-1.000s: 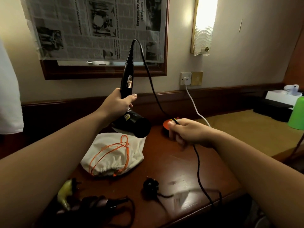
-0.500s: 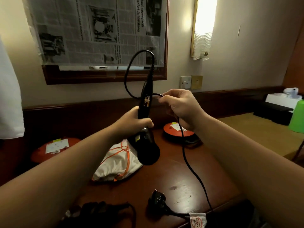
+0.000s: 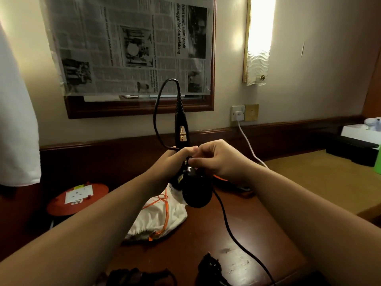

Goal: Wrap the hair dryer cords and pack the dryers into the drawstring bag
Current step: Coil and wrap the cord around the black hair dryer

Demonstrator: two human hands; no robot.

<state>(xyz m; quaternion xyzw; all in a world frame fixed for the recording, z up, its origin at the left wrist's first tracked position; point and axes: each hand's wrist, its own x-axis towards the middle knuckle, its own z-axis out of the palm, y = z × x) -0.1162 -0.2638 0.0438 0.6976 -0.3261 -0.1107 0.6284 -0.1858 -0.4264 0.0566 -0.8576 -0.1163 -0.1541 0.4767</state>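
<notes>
Scuffed reddish wooden desk (image 3: 243, 240) beneath newspaper-covered mirror (image 3: 132, 48) and glowing wall lamp (image 3: 260, 38).

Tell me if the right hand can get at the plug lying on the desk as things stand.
Probably yes, though not at once. The plug lies bare on the desk near the front edge with nothing over it, but the right hand is pinching the cord at the hair dryer and must let go first.

bare desk (image 3: 237, 228) right of the bag (image 3: 160, 219); cord (image 3: 228, 230) and plug (image 3: 210, 267) cross it.
</notes>
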